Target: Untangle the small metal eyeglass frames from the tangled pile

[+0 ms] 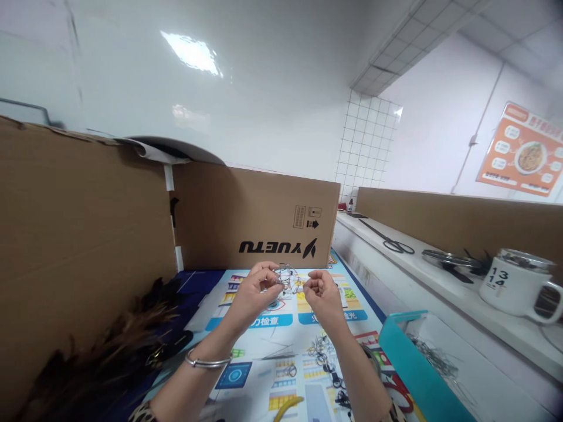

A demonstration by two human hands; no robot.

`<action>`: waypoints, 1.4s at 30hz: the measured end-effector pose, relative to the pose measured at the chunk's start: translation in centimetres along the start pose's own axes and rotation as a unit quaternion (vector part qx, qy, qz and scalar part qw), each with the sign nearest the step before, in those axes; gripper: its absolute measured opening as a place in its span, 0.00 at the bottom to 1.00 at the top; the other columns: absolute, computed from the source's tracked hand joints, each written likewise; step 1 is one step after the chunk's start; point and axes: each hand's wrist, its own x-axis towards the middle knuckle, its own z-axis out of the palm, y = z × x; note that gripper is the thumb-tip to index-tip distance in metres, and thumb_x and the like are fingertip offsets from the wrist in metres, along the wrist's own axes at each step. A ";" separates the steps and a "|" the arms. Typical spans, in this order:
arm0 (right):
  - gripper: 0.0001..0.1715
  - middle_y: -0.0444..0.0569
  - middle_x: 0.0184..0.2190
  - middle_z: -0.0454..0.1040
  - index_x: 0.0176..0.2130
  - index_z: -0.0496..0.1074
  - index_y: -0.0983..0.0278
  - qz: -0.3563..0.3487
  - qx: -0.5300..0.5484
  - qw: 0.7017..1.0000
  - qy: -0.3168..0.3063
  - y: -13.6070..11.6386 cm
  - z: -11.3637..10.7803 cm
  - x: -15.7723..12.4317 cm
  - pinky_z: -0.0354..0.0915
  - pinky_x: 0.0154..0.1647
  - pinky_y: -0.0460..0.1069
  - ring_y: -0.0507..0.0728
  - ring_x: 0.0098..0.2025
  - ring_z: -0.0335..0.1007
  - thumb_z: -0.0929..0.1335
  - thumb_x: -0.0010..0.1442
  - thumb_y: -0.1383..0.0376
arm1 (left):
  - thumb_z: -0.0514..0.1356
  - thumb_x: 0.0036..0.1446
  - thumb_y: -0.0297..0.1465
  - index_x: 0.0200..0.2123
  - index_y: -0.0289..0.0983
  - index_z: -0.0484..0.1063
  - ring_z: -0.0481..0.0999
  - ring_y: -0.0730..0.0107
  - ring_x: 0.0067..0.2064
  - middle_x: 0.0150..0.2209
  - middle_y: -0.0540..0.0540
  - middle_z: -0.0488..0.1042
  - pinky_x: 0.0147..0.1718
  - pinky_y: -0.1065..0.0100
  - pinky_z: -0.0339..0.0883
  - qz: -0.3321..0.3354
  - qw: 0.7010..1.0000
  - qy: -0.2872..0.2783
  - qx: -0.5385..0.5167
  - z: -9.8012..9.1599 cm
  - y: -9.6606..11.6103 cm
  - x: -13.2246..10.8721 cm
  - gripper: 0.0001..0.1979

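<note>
A tangled, openwork piece of thin bent wire (288, 278) is held up over the printed mat (246, 346). My left hand (258, 288) pinches its left side between thumb and fingers. Just to the right, my right hand (324, 293) has thumb and fingertips pressed together by the wire's right side; what lies between them is too small to make out. Beneath the hands lie several straight thin wires (281, 351). Small wire coils and black pieces (328, 366) are spread near my right forearm.
A teal box (398, 343) with loose wires stands at right. Dark feathers (127, 340) lie left. Cardboard panels (220, 211) wall in the back and left. On the white ledge are scissors (398, 246) and a mug (510, 284). A yellow curved object (288, 405) lies in front.
</note>
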 end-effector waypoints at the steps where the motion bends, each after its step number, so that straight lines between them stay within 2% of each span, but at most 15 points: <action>1: 0.12 0.41 0.25 0.69 0.37 0.62 0.62 0.000 -0.001 1.000 0.003 0.0 0.0 0.0 0.62 0.26 0.45 0.50 0.24 0.63 0.66 0.49 0.67 | 0.58 0.48 0.26 0.24 0.36 0.66 0.65 0.64 0.50 0.45 0.43 0.64 0.44 0.67 0.62 -0.004 1.000 0.002 -0.007 0.0 0.0 0.0 0.04; 13: 0.05 0.43 0.24 0.67 0.30 0.68 0.62 -0.045 -0.064 0.996 0.038 0.0 -0.2 -0.1 0.61 0.26 0.45 0.50 0.24 0.59 0.66 0.49 0.65 | 0.59 0.48 0.28 0.24 0.35 0.66 0.67 0.64 0.49 0.45 0.43 0.63 0.44 0.66 0.63 -0.036 0.997 0.004 -0.065 0.1 -0.4 0.2 0.04; 18: 0.07 0.43 0.23 0.66 0.32 0.69 0.63 0.004 -0.019 1.000 0.003 -0.4 -0.3 -0.1 0.60 0.26 0.45 0.51 0.24 0.59 0.66 0.49 0.64 | 0.59 0.48 0.28 0.24 0.35 0.65 0.68 0.65 0.47 0.45 0.43 0.64 0.42 0.66 0.65 -0.043 0.996 -0.008 -0.079 0.0 0.0 0.1 0.04; 22: 0.04 0.41 0.21 0.65 0.27 0.68 0.63 0.003 -0.023 1.000 -0.009 -0.7 -0.4 -0.1 0.58 0.24 0.45 0.50 0.23 0.58 0.66 0.49 0.64 | 0.59 0.48 0.28 0.24 0.35 0.66 0.68 0.65 0.47 0.46 0.44 0.64 0.42 0.66 0.65 -0.040 0.995 -0.009 -0.090 -0.1 -0.1 0.1 0.04; 28: 0.04 0.41 0.22 0.66 0.25 0.67 0.62 -0.029 -0.080 0.996 0.015 -1.0 -0.4 -0.4 0.58 0.25 0.45 0.51 0.23 0.59 0.65 0.50 0.65 | 0.59 0.49 0.26 0.24 0.36 0.66 0.65 0.64 0.51 0.46 0.44 0.64 0.50 0.63 0.59 -0.019 0.998 -0.002 -0.060 -0.1 -0.5 0.1 0.04; 34: 0.07 0.42 0.21 0.66 0.22 0.66 0.62 -0.047 -0.118 0.991 0.052 -1.5 -0.1 -0.9 0.57 0.24 0.45 0.51 0.22 0.59 0.66 0.50 0.64 | 0.58 0.49 0.26 0.24 0.36 0.66 0.65 0.63 0.51 0.46 0.43 0.64 0.48 0.63 0.60 0.007 1.000 0.011 -0.007 -0.1 -0.4 0.1 0.04; 38: 0.08 0.42 0.19 0.66 0.22 0.66 0.62 -0.028 -0.096 0.994 0.032 -2.3 0.2 -1.4 0.56 0.23 0.45 0.50 0.21 0.58 0.66 0.50 0.64 | 0.58 0.50 0.27 0.24 0.36 0.66 0.66 0.62 0.50 0.45 0.43 0.65 0.49 0.63 0.59 0.026 0.999 0.021 0.018 -0.1 -0.3 0.0 0.04; 42: 0.09 0.42 0.19 0.66 0.23 0.68 0.63 0.011 -0.027 1.000 -0.007 -2.8 0.1 -1.5 0.55 0.21 0.45 0.50 0.21 0.57 0.66 0.50 0.62 | 0.58 0.50 0.28 0.24 0.36 0.66 0.67 0.62 0.49 0.46 0.43 0.65 0.47 0.63 0.61 0.020 0.999 0.026 0.025 -0.2 -0.2 0.0 0.04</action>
